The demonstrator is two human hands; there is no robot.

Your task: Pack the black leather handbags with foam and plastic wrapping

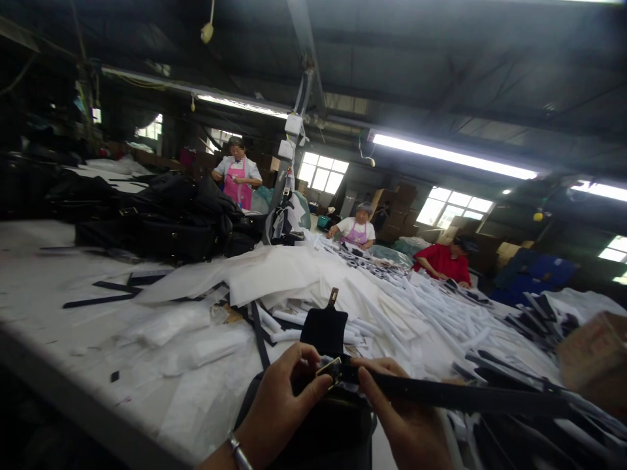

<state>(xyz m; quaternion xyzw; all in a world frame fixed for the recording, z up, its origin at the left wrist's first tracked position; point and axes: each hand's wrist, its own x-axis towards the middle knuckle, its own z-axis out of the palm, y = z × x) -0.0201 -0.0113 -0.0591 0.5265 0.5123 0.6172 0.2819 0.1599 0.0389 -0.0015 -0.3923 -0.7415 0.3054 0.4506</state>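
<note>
My left hand [281,398] pinches a gold metal buckle [329,367] at the end of a black strap [465,395]. My right hand [404,411] grips that same strap just right of the buckle, fingers closed round it. The strap runs off to the right. Under both hands lies a black bag [323,418] whose flap [324,329] stands up, with a small clasp at its top. A bracelet sits on my left wrist.
A long white table [44,281] carries heaps of white paper wrappers [392,307], loose black straps and a pile of black bags [161,219]. Three people work at the far side. A brown box [595,356] is at the right edge.
</note>
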